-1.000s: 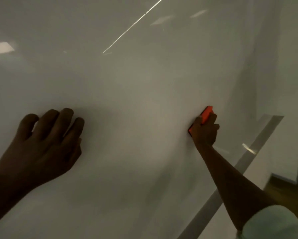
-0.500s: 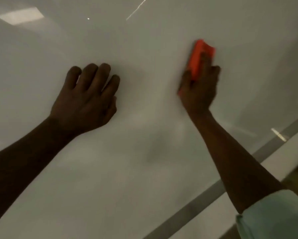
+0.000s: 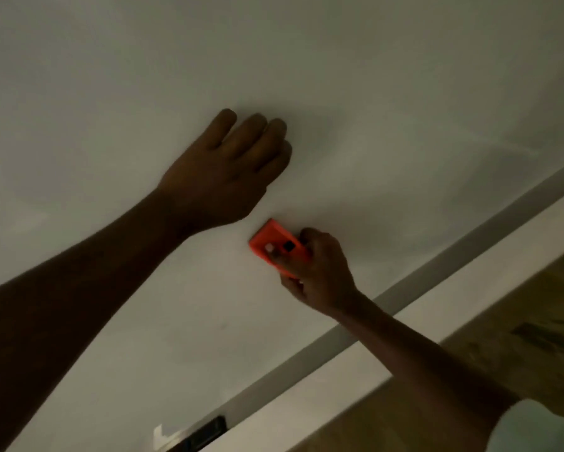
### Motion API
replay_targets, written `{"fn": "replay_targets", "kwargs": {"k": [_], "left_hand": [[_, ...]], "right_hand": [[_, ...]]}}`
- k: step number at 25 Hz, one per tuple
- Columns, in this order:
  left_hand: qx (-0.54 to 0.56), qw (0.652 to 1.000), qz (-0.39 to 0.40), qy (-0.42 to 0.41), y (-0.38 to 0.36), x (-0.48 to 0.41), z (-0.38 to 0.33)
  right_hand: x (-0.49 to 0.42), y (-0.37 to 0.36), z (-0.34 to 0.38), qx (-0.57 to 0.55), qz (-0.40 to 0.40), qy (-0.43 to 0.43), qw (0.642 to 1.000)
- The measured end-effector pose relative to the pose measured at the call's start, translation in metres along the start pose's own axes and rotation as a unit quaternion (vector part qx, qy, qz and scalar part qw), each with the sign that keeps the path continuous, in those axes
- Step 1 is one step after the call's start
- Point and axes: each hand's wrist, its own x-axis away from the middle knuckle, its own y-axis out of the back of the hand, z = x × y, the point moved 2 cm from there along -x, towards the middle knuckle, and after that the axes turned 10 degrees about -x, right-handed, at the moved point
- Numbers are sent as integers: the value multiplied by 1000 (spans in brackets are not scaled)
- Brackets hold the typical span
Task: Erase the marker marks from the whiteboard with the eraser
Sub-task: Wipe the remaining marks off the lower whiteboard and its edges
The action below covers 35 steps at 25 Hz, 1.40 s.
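Orange plastic eraser (image 3: 275, 246), clutched in right hand (image 3: 320, 272), brought down toward glossy white whiteboard's (image 3: 404, 93) lower edge, below flat-fingered left hand (image 3: 222, 171); no marks seen.

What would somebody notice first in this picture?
The bright orange rectangular plastic eraser pops out near the middle, held by the right hand against the dim white whiteboard. Just above it, the left hand rests on the board.

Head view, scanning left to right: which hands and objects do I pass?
left hand resting on the whiteboard → orange eraser → right hand gripping it → pale sleeve
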Motion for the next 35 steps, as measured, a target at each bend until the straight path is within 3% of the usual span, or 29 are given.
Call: {"fn": "replay_targets", "kwargs": {"k": [3, 4, 6, 8, 11, 13, 16, 17, 19, 21, 23, 25, 26, 28, 29, 33, 35], "left_hand": [[-26, 999, -13, 21, 4, 27, 2], [-39, 999, -13, 24, 3, 28, 0], [-69, 997, -13, 20, -1, 25, -8], [-87, 996, -22, 24, -4, 25, -9], [-90, 995, -36, 31, -4, 28, -8], [-102, 994, -36, 22, -3, 29, -12], [-107, 993, -42, 17, -6, 30, -13], [-106, 993, -41, 21, -5, 31, -12], [-87, 994, -36, 57, -6, 28, -19], [-58, 996, -19, 59, -6, 22, -42], [-43, 999, 4, 23, -9, 13, -70], [-25, 1000, 18, -6, -14, 4, -89], [-25, 999, 20, -20, -16, 0, -94], [-27, 999, 20, -31, -18, -6, -102], [-22, 999, 20, -34, -20, -9, -105], [13, 999, 4, -39, -27, -19, -118], [15, 999, 9, -39, -31, -23, -125]], "right_hand": [[16, -23, 14, -32, -102, -130, 986], [20, -42, 34, -68, -79, -125, 987], [44, -86, 74, -71, 8, 15, 997], [88, -124, 80, -12, 101, 154, 983], [149, -146, 64, 48, 233, 237, 942], [155, -129, 59, 39, 251, 223, 941], [97, -68, 21, 17, 108, 25, 994], [72, -44, -2, 41, 8, -56, 998], [39, -6, -44, 43, -196, -215, 956], [33, -4, -59, 5, -321, -320, 891], [51, -22, -54, -22, -349, -362, 864], [82, -33, -62, -47, -322, -405, 854], [95, -33, -70, -58, -318, -454, 830], [92, -17, -82, -69, -365, -551, 747], [74, -4, -83, -70, -379, -547, 743], [-14, 40, -74, -13, -339, -316, 886], [-1, 44, -100, 5, -349, -304, 886]]}}
